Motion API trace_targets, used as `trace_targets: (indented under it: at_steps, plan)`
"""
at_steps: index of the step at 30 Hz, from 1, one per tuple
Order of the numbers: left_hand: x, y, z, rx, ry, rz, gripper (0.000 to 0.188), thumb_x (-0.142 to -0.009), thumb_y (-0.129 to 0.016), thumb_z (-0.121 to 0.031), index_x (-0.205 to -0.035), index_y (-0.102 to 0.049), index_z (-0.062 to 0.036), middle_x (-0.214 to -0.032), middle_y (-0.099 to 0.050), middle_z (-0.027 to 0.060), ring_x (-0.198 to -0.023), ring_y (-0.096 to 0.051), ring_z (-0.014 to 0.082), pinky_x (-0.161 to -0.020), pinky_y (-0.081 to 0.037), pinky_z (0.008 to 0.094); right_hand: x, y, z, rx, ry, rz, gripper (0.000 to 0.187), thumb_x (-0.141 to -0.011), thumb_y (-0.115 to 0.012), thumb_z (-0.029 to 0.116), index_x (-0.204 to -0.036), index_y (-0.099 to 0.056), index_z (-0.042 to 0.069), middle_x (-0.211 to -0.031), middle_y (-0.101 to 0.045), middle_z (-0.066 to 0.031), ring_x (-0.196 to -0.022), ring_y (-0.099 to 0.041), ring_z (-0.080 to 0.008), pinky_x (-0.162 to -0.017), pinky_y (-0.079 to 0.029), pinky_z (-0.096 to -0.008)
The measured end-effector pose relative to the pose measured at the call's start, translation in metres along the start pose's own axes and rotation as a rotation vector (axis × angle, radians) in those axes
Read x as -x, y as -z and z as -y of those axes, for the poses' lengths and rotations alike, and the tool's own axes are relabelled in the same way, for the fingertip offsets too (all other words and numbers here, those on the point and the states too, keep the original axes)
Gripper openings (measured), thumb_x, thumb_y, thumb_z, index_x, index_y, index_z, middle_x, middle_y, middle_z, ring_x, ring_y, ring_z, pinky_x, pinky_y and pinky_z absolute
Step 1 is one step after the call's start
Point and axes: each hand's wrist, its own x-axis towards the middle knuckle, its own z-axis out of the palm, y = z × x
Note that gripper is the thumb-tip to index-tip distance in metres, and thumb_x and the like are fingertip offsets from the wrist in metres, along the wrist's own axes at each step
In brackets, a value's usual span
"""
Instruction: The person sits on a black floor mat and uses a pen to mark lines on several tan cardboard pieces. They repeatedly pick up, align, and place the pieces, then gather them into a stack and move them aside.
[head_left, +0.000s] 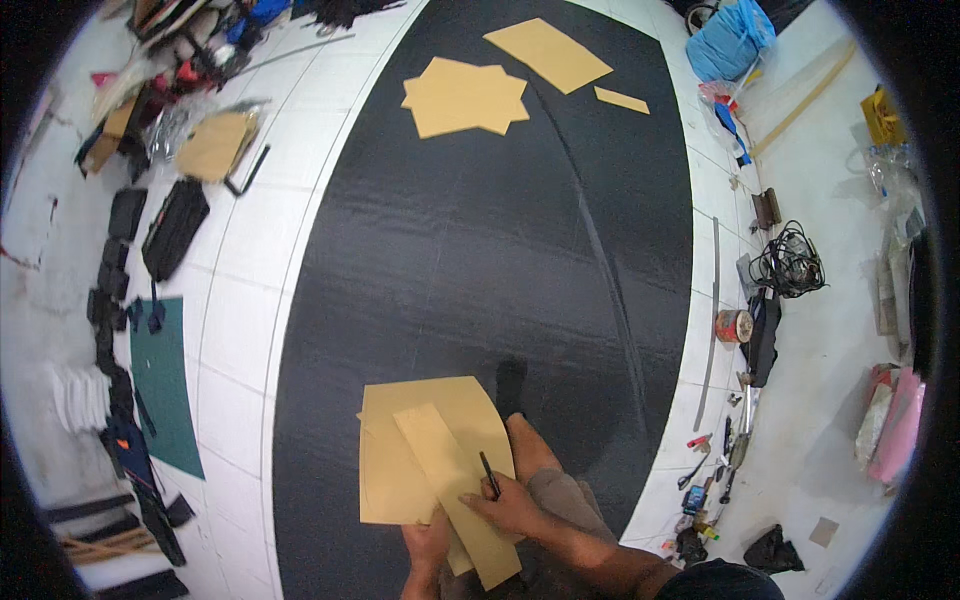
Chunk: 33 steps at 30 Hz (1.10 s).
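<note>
A large tan card sheet (385, 455) lies across my lap at the bottom centre. On top of it, slanting from upper left to lower right, is a long narrow tan card strip (435, 440). My left hand (427, 548) grips the sheet's lower edge, with most of its fingers hidden underneath. A black pen (487, 468) is held upright-tilted in my right hand (512, 506). That hand rests on the right side of the strip, its fingertips touching the card. Another piece of card pokes out below the sheet, largely covered.
A black mat (450, 270) covers the middle of the white tiled floor. Tan card pieces (465, 97) lie at its far end, with a larger one (550, 55) beside them. A green cutting mat (165, 385) is at left. Cable coil (790, 260), tin (733, 326) and tools line the right.
</note>
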Motion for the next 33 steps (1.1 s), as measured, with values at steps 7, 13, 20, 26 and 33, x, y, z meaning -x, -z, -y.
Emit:
trace_targets:
  at_steps: [7,13,20,26,33]
  plan:
    - [-0.097,-0.058,-0.125,0.094,0.099,-0.085,0.040,-0.084,-0.062,-0.004,-0.120,-0.047,0.0072,-0.111,-0.060,0.0162,-0.101,-0.058,0.0240,-0.088,-0.047,0.0357,-0.084,0.095,0.110,0.017,0.107,0.090,0.045,-0.081,-0.070,0.043,-0.086,-0.053,0.001,-0.076,-0.053,-0.0082,-0.069,-0.051,-0.0207,-0.062,-0.043,-0.0361]
    - [-0.204,-0.104,-0.186,-0.006,0.054,-0.008,0.039,-0.082,-0.064,0.000,-0.117,-0.049,0.0068,-0.110,-0.060,0.0157,-0.098,-0.058,0.0215,-0.087,-0.047,0.0344,-0.160,0.173,0.187,0.122,0.146,0.056,0.053,-0.082,-0.066,0.045,-0.103,-0.060,-0.003,-0.094,-0.061,-0.0202,-0.087,-0.061,-0.0340,-0.076,-0.048,-0.0426]
    - [-0.325,-0.135,-0.311,-0.148,-0.097,0.019,0.034,-0.082,-0.063,0.003,-0.113,-0.053,0.0073,-0.106,-0.061,0.0130,-0.096,-0.059,0.0198,-0.084,-0.047,0.0318,-0.219,0.242,0.313,0.205,0.141,-0.041,0.048,-0.085,-0.062,0.042,-0.101,-0.059,-0.003,-0.097,-0.060,-0.0214,-0.089,-0.060,-0.0339,-0.078,-0.047,-0.0432]
    - [-0.426,-0.131,-0.373,-0.026,-0.048,-0.014,0.030,-0.083,-0.061,0.004,-0.112,-0.053,0.0057,-0.103,-0.061,0.0113,-0.094,-0.058,0.0175,-0.082,-0.047,0.0303,-0.284,0.294,0.367,0.008,0.349,-0.530,0.029,-0.095,-0.050,0.025,-0.104,-0.058,-0.001,-0.092,-0.058,-0.0139,-0.084,-0.058,-0.0260,-0.075,-0.046,-0.0355]
    - [-0.538,-0.142,-0.421,0.201,-0.024,-0.114,0.038,-0.086,-0.059,0.003,-0.122,-0.045,0.0025,-0.112,-0.056,0.0113,-0.098,-0.056,0.0176,-0.083,-0.049,0.0299,-0.374,0.398,0.427,-0.461,0.213,-0.581,0.034,-0.097,-0.048,0.028,-0.103,-0.061,-0.003,-0.094,-0.061,-0.0164,-0.082,-0.060,-0.0231,-0.077,-0.047,-0.0356]
